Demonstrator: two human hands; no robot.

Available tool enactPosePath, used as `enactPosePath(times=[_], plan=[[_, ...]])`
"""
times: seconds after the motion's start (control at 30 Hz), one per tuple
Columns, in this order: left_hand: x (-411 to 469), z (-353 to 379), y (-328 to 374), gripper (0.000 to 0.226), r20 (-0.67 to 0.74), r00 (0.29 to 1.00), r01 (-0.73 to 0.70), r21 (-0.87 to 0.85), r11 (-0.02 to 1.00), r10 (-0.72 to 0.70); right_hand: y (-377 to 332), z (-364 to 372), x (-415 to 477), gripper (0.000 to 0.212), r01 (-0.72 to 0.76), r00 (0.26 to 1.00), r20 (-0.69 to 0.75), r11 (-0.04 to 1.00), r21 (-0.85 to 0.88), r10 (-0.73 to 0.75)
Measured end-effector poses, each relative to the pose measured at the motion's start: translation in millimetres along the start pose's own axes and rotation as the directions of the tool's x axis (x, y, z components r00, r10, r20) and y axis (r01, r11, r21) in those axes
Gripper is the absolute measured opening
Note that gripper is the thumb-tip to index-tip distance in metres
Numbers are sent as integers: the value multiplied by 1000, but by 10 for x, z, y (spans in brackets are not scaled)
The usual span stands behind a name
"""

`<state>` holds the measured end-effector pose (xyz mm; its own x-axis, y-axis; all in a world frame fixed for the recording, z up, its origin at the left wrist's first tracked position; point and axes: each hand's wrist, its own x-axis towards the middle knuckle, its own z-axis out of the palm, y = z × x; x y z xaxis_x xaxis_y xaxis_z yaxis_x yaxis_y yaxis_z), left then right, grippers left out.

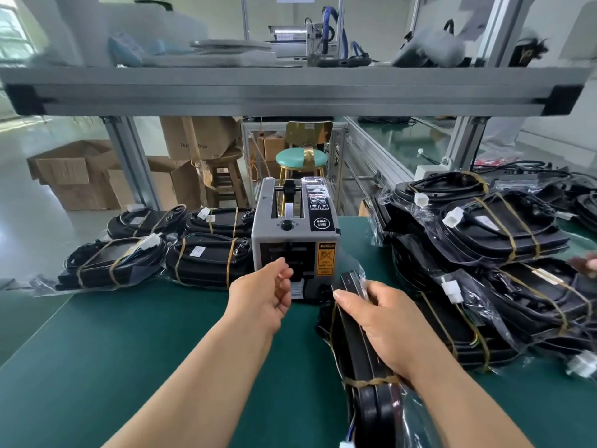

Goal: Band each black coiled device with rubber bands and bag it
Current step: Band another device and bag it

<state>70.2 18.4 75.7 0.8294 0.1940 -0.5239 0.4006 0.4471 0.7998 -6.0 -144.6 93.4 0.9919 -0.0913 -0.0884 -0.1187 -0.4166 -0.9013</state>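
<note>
Item: black coiled device (366, 357), one unit, stood on its long edge on the green bench mat (129, 350), just in front of the tape dispenser (295, 234) and right of centre. Condition: a rubber band (368, 381) crosses its near end; a clear bag (412, 412) shows around the lower part and crinkles at the far tip, so banding looks done and the bag's closure appears to be the step in hand. Right hand (387, 324): wrapped over the top edge of the device, thumb on the left face, fingers down the right, holding it upright. Left hand (265, 295): extended to the dispenser's front outlet, fingers partly curled with the tips at the slot; whether they have a strip of tape pinched cannot be told. Adjacent stock: bagged and banded units (200, 253) lie left of the dispenser, and a larger pile (500, 234) lies to the right. Handling note: draw the strip straight out from the slot by one end only, keeping the adhesive off the other fingers; hold the device steady with the bag mouth folded flat and taut against its edge, then lay the tape across the fold and press it down from the middle outward, so no loose film or cable is caught under it.
</note>
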Motion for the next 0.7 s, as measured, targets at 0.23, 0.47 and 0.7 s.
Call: enactPosePath(times=[0.23,0.47,0.7], plan=[[-18,188,47,10,-49,998,27,-116,993,-32,39,-61,9,25,11,1000,1,1000,-6,-11],[-98,140,-1,21,-40,989,-150,-212,966,145,49,-4,-37,44,24,998,-59,997,-67,-28],[-511,-26,64,27,563,791,-404,188,895,239,76,-41,-15,53,-35,989,-146,991,-127,16]])
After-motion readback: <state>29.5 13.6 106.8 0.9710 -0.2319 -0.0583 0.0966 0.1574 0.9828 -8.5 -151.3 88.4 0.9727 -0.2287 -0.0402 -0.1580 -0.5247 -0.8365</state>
